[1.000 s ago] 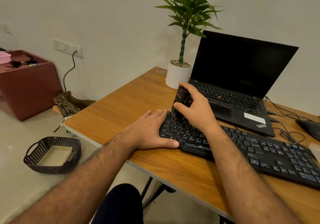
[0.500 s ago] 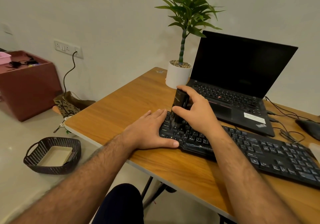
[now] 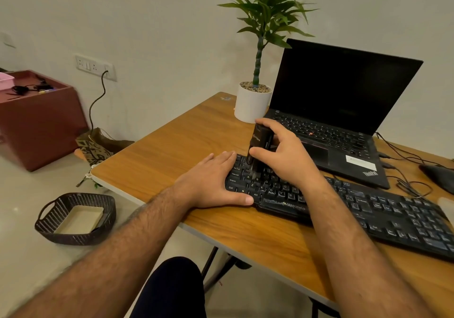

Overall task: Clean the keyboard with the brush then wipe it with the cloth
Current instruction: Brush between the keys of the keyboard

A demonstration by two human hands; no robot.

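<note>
A black keyboard [image 3: 383, 209] lies across the front of the wooden table [image 3: 172, 155]. My right hand [image 3: 287, 155] grips a black brush [image 3: 258, 143] that stands upright, its lower end on the keys near the keyboard's left end. My left hand [image 3: 211, 182] lies flat with straight fingers against the keyboard's left edge, thumb along the front corner. No cloth can be made out for certain.
An open black laptop [image 3: 344, 111] stands behind the keyboard, with a potted plant [image 3: 253, 101] to its left. Cables [image 3: 407, 170] and a dark mouse [image 3: 439, 177] lie at the right. On the floor sit a dark woven basket [image 3: 73, 219] and a brown cabinet [image 3: 36, 121].
My right hand has shifted the brush slightly toward me and down along the left keys. The left hand has stayed in place.
</note>
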